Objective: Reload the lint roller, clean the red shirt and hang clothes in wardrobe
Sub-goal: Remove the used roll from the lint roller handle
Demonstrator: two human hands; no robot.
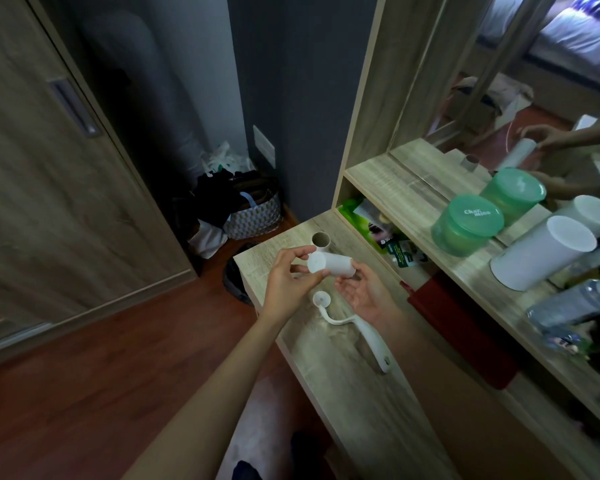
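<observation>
A white lint refill roll point(336, 264) is held lying sideways above the wooden dresser top point(347, 382). My left hand point(291, 275) pinches its capped near end. My right hand point(364, 292) supports its far end from below with fingers spread. The white lint roller handle point(357, 329) lies bare on the dresser just under my hands, its round end cap towards the roll. A brown cardboard core point(321, 240) stands upright behind the roll. A red cloth point(465, 327) sits in the shelf gap to the right.
On the upper shelf stand a green lidded jar point(465, 225), a white canister point(541, 252) and bottles point(575, 304), before a mirror point(534, 81). A wardrobe sliding door point(49, 168) fills the left. Bags and clothes point(236, 206) lie in the floor corner.
</observation>
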